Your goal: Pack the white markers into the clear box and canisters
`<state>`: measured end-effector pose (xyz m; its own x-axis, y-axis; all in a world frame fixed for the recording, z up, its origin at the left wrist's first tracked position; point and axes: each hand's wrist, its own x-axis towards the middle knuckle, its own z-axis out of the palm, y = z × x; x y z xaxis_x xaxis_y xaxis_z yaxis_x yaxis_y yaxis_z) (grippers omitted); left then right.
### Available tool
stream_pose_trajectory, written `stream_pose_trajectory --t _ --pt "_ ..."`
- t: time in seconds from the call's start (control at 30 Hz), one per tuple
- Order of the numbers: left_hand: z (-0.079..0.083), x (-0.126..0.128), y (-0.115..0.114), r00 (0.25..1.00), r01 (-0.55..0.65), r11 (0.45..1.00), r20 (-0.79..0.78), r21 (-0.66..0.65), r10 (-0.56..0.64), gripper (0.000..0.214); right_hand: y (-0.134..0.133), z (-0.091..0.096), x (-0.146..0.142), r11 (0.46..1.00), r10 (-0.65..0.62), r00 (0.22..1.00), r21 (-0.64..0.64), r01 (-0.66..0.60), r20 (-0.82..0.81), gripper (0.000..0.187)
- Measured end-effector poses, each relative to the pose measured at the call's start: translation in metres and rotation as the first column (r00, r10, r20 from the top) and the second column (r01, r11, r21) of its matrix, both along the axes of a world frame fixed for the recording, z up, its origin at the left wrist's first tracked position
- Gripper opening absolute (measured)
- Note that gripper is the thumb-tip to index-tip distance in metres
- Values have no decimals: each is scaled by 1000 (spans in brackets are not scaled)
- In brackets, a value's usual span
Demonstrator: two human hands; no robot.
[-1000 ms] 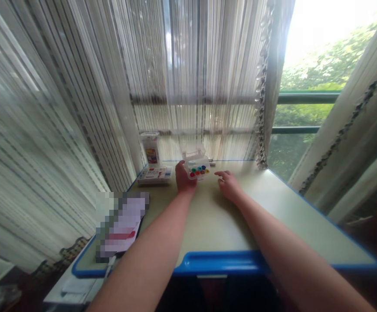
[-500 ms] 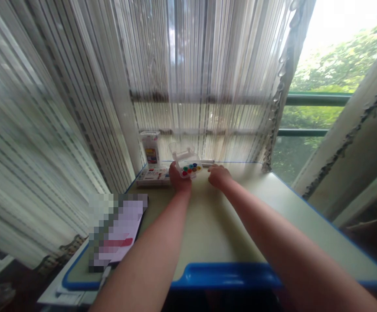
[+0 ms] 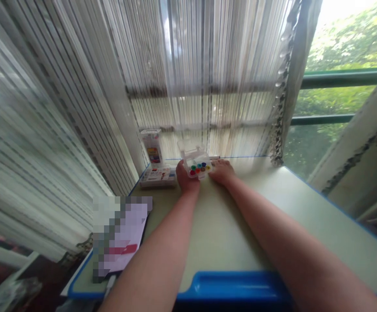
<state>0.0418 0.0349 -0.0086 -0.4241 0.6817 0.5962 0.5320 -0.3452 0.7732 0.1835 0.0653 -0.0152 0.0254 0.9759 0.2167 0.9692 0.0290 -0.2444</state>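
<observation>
A small clear plastic case with its lid raised stands at the far side of the desk; several coloured round pieces show inside it. My left hand grips the case's left side, fingers wrapped round it. My right hand rests against the case's right side, fingers curled toward it; its fingertips are hidden behind the case.
A flat printed box lies left of the case, with an upright clear box behind it. A blurred-out flat item lies at the desk's near left. The desk has a blue rim and tray. Curtains hang behind; a window opens right.
My right hand has moved left across the desk until it touches the case. My left hand has kept hold of the case.
</observation>
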Motion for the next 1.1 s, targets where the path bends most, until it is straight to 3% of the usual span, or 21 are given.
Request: stream_pose_trajectory --t 0.13,0.3,0.7,1.1 --pt "2 0 0 1000 3 1000 25 7 -4 17 -8 7 -2 993 -102 995 61 102 -9 48" --pt "2 -3 0 999 -5 1000 48 10 5 22 -9 7 6 996 -85 996 30 85 3 36" --pt "6 -1 -8 1000 3 999 -6 -42 -3 19 -17 5 -3 954 -105 926 227 197 -363 29" --pt "1 -1 -5 998 55 998 -43 -20 -56 25 -16 7 3 954 55 969 299 20 -240 31"
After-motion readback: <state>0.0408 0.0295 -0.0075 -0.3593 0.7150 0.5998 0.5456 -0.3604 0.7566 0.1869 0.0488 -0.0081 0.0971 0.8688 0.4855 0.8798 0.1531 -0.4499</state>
